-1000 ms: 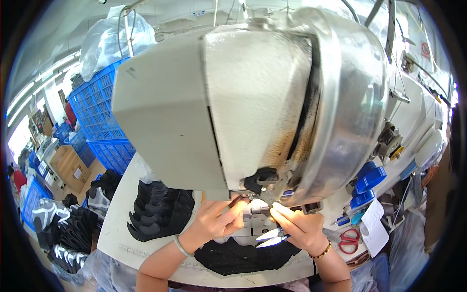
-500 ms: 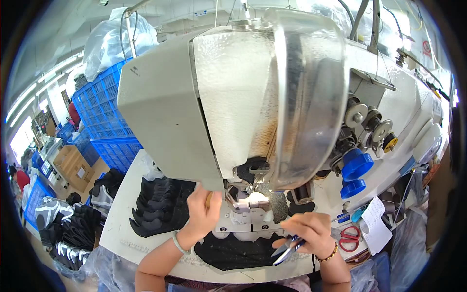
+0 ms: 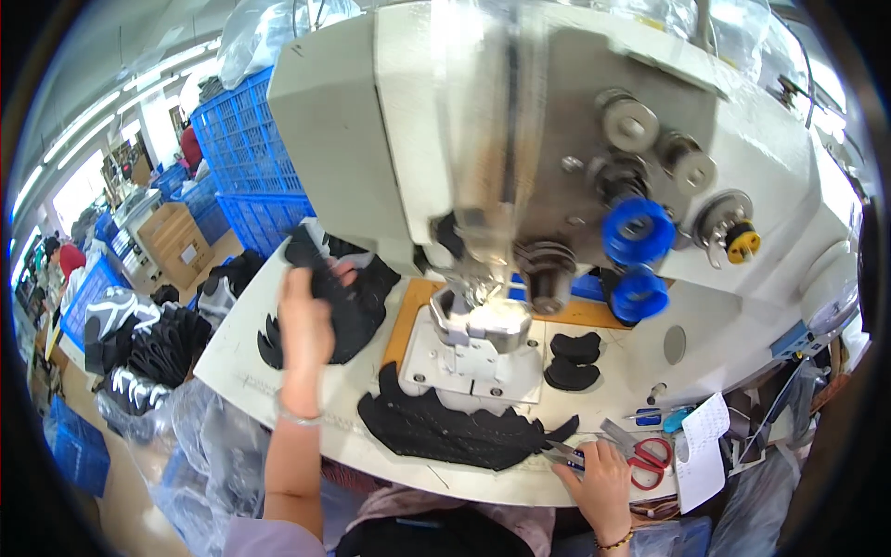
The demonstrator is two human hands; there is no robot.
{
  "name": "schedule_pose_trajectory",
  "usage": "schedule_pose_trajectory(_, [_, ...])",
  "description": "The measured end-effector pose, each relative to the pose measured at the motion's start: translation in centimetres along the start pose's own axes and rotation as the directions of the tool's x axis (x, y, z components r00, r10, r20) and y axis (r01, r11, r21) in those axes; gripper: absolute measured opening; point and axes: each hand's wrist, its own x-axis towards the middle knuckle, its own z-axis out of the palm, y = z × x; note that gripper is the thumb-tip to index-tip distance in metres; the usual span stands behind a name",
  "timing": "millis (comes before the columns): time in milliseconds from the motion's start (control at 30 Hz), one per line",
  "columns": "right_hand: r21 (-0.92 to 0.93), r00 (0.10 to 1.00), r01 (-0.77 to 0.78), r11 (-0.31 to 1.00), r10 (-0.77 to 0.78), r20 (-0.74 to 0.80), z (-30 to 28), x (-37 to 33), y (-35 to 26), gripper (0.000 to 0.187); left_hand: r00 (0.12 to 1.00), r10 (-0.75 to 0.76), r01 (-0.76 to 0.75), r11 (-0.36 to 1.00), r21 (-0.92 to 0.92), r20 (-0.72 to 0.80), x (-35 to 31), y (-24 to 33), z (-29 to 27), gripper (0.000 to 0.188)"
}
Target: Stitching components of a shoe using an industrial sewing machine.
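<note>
My left hand [image 3: 304, 320], somewhat blurred, is closed on a black fabric piece [image 3: 314, 252] over the stack of scalloped black pieces [image 3: 357, 330] left of the sewing machine. A fingertip shows beyond the piece it holds. My right hand [image 3: 599, 485], at the table's front edge, is closed round thread snips [image 3: 564, 453]. Their blades point left, to the end of a long black scalloped piece [image 3: 455, 432] lying flat before the machine. Behind that piece, the sewing machine's needle area [image 3: 478, 316] is lit above a white plate [image 3: 475, 367].
Two small black curved pieces [image 3: 573, 360] lie right of the plate. Red-handled scissors [image 3: 650, 462] and a paper sheet [image 3: 703, 455] are beyond my right hand. Blue crates [image 3: 246, 139] and heaped shoe uppers [image 3: 139, 353] stand on the left.
My left hand has gone from beside the needle area to the stack on the left and lifted a piece. My right hand has come down with the snips. The whole view has shifted.
</note>
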Motion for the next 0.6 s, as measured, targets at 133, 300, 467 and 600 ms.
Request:
schedule_pose_trajectory(133, [0.106, 0.918, 0.271, 0.957, -0.224, -0.327, -0.4, -0.1, 0.2, 0.041, 0.744, -0.465, 0.114, 0.796, 0.595, 0.479, -3.7, 7.2, -8.5, 0.019])
schedule_pose_trajectory(300, [0.09, 0.691, 0.685, 0.723, -0.605, -0.396, -3.4, -0.3, -5.6, 0.044, 0.017, -0.385, -0.252, 0.891, 0.377, 0.923, -10.7, 13.7, -2.9, 0.022])
schedule_pose_trajectory(467, [0.574, 0.795, 0.579, 0.579, -0.556, -0.241, -1.0, 2.1, -5.6, 0.016, 0.22, -0.528, -0.294, 0.766, 0.572, 0.82, -13.3, 14.9, 0.4, 0.024])
schedule_pose_trajectory(600, [0.86, 0.9, 0.243, 0.449, -0.436, -0.026, 0.2, 2.3, -3.6, 0.017, 0.346, -0.521, -0.057, 0.818, 0.572, 0.78, -14.1, 15.1, 0.2, 0.03])
